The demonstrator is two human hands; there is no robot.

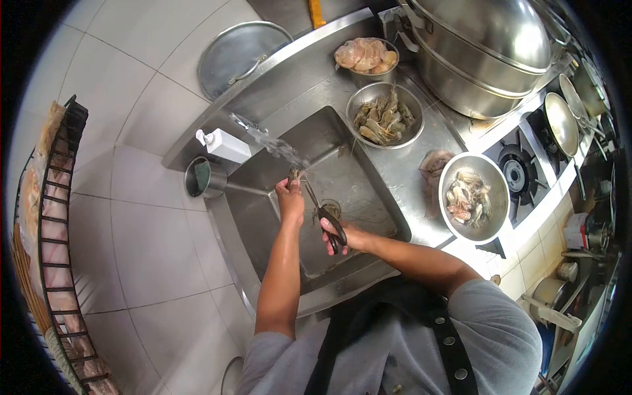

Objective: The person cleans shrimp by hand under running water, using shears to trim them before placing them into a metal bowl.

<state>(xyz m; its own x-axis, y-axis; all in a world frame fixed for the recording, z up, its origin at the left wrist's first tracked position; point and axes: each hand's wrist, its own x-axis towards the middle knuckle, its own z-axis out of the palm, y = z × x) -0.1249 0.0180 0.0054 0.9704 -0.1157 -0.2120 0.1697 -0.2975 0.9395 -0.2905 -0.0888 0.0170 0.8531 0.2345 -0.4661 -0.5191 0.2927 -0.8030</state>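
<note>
Over the steel sink (250,227), my left hand (290,201) grips a shrimp (294,174) close to the stream of running water (280,149). My right hand (339,237) is closed around the black handles of a pair of scissors (331,227), whose blades point up toward the shrimp. Shrimp scraps (331,209) and thin feelers lie on the sink floor beneath the scissors. A metal bowl of whole shrimp (385,118) stands on the counter beyond the sink. Farther right is a colander of shrimp (469,197) that look paler.
A white pump bottle (224,145) and a metal cup with a green scrubber (203,178) stand at the sink's left rim. Behind are a bowl of pale food (367,56) and a large steamer pot (477,52). A gas burner (515,172) is at the right.
</note>
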